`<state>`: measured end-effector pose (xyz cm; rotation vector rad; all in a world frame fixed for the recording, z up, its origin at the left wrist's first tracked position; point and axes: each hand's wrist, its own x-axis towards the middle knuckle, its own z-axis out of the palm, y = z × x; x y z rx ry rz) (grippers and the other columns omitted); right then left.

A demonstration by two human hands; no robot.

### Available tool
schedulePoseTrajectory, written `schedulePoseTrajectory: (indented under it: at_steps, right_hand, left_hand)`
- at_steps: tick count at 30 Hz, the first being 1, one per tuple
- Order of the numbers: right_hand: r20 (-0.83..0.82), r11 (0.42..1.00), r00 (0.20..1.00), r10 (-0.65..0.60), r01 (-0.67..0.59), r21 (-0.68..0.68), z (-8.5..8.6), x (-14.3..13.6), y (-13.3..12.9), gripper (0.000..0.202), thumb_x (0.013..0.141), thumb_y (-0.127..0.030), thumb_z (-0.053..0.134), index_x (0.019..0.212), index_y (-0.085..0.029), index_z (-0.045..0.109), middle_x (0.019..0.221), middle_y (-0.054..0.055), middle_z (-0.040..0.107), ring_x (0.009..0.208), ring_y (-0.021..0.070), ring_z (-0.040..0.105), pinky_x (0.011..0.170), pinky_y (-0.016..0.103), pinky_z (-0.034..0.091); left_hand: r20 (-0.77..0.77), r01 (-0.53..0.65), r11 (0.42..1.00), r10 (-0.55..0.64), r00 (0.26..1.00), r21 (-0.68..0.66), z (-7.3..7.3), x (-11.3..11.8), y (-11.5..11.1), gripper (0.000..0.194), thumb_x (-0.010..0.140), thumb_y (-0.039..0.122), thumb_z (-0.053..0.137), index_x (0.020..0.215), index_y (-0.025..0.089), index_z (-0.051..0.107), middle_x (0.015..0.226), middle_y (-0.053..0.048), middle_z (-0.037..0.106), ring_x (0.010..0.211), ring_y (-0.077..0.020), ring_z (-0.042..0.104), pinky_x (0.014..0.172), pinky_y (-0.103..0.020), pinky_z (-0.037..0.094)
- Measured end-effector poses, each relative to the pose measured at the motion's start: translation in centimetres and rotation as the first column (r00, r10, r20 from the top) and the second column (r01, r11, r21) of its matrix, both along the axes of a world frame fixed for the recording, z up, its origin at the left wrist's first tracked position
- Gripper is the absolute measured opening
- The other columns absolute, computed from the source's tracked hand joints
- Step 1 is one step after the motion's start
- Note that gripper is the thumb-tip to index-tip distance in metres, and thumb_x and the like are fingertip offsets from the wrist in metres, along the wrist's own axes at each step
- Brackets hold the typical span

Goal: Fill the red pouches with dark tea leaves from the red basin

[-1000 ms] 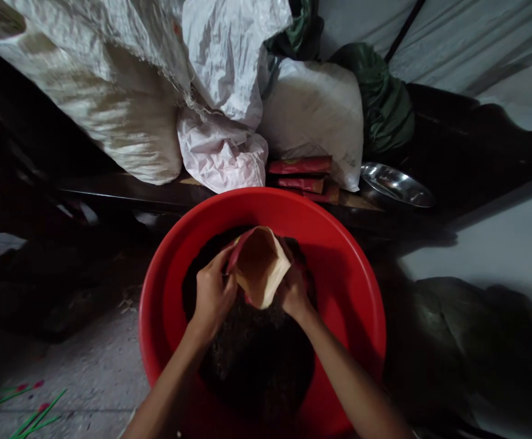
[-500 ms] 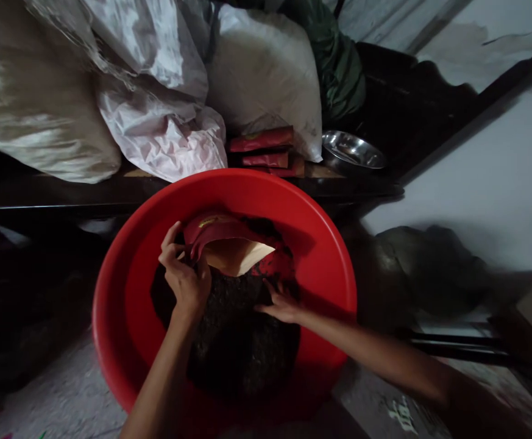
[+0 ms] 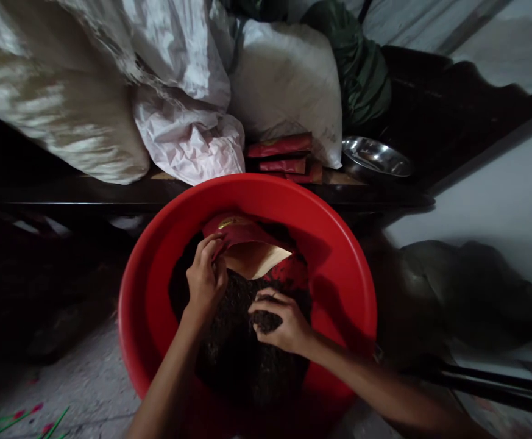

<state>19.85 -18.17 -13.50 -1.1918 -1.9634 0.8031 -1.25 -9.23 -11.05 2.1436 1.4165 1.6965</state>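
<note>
A big red plastic tub holds a heap of dark, loose, crumbly material, perhaps dried leaves or tea. On the heap lies a dark red paper bag, its pale inner side showing at the open mouth, which faces me. My left hand pinches the left edge of that mouth between thumb and fingers. Just below and right of the mouth, my right hand curls round a clump of the dark material, apart from the bag.
Behind the tub, a dark bench carries large white sacks, folded red bags and a shiny metal bowl. A dark green bundle sits farther back. Green sticks lie on the floor at lower left.
My right hand has gone from fingers spread over the heap to closed round a clump. My left hand still holds the bag's edge. The whole view has shifted, moving the scene rightward.
</note>
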Motion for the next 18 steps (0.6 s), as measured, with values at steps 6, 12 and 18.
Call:
schedulePoseTrajectory:
  at_steps: [6, 12, 18]
  right_hand:
    - [0.18, 0.939, 0.983, -0.044, -0.021, 0.343, 9.1, -0.8, 7.3, 0.055, 0.087, -0.009, 0.07, 0.138, -0.03, 0.07, 0.144, 0.008, 0.058, 0.138, 0.0254, 0.059, 0.12, 0.044, 0.052]
    - [0.226, 0.911, 0.966, -0.126, 0.023, 0.411, 9.7, -1.4, 9.8, 0.041, 0.1, -0.012, 0.058, 0.134, -0.03, 0.072, 0.148, 0.007, 0.059, 0.139, 0.0251, 0.059, 0.118, 0.05, 0.054]
    - [0.08, 0.663, 0.974, -0.214, 0.084, 0.744, 3.2, 2.6, 1.1, 0.051, 0.086, -0.008, 0.064, 0.129, -0.034, 0.073, 0.122, 0.004, 0.074, 0.122, 0.0284, 0.064, 0.107, 0.053, 0.055]
  left_hand:
    - [-0.004, 0.068, 0.997, -0.068, 0.998, 0.03, -0.9, -0.3, 0.2, 0.014, 0.101, 0.017, 0.051, 0.097, 0.02, 0.064, 0.135, -0.012, 0.069, 0.113, -0.0205, 0.072, 0.081, -0.029, 0.06]
    - [-0.095, 0.141, 0.99, -0.138, 0.986, 0.029, 0.1, -0.2, 0.5, 0.048, 0.1, 0.009, 0.05, 0.143, 0.023, 0.064, 0.158, -0.013, 0.058, 0.143, -0.0254, 0.061, 0.112, -0.044, 0.059]
    - [-0.039, 0.173, 0.984, -0.175, 0.984, -0.044, 1.5, -1.1, 1.8, 0.072, 0.094, 0.0, 0.045, 0.162, 0.024, 0.045, 0.169, -0.013, 0.045, 0.155, -0.024, 0.048, 0.125, -0.043, 0.048]
